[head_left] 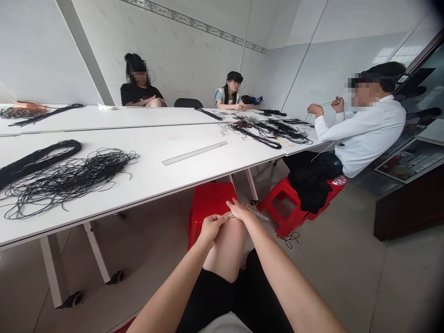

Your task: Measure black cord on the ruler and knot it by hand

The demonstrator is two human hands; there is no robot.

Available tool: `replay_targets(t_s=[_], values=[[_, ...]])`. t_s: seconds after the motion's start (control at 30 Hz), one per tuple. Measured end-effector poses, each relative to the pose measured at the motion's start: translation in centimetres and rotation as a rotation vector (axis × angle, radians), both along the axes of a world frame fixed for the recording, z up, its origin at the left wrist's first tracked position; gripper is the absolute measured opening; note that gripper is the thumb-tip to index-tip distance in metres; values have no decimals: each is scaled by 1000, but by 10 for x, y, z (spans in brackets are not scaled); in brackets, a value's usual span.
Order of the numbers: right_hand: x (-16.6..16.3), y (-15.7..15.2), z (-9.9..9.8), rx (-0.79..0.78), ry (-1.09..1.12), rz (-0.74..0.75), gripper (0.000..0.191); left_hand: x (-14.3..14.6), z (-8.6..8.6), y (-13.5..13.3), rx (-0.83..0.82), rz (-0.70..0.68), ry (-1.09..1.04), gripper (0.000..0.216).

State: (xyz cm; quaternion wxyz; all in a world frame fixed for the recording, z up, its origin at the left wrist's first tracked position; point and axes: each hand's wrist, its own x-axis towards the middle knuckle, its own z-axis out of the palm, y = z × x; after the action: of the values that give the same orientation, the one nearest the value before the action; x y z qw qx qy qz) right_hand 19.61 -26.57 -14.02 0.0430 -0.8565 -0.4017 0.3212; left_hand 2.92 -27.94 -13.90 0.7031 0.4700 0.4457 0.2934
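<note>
Over my bare knee (227,245), my left hand (212,227) is closed in a pinch on a thin black cord (230,216). The cord runs to the right across the knee toward my other hand. My right hand (240,210) lies palm down on the knee, its fingers stretched out flat. Whatever part of the cord is beneath that palm is hidden. A red plastic stool (211,196) stands just beyond both hands.
On the white table (145,171) are a loose tangle of black cords (76,173), a looped black bundle (45,157), a clear ruler (196,152) and more cord piles (274,129). A co-worker in white (367,125) holds cord at right; two people (138,88) sit opposite.
</note>
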Motion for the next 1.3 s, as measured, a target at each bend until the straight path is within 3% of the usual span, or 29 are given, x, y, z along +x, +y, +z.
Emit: replay_targets(t_s=[0.3, 0.57, 0.77, 0.9, 1.17, 1.3], values=[[-2, 1, 0, 21, -29, -18, 80, -3, -4, 0, 65, -25, 11, 29], [-2, 1, -1, 24, -35, -21, 81, -5, -4, -2, 253, -53, 80, 31], [-2, -3, 1, 38, -27, -7, 80, -7, -11, -1, 361, -84, 192, 44], [-3, -3, 3, 42, -26, -12, 81, -12, -10, 0, 397, -121, 219, 51], [-4, -7, 7, 53, 7, -16, 81, -39, -10, 4, 421, -184, 209, 32], [-4, -7, 7, 64, 12, -19, 82, -42, -12, 5, 388, -228, 188, 40]])
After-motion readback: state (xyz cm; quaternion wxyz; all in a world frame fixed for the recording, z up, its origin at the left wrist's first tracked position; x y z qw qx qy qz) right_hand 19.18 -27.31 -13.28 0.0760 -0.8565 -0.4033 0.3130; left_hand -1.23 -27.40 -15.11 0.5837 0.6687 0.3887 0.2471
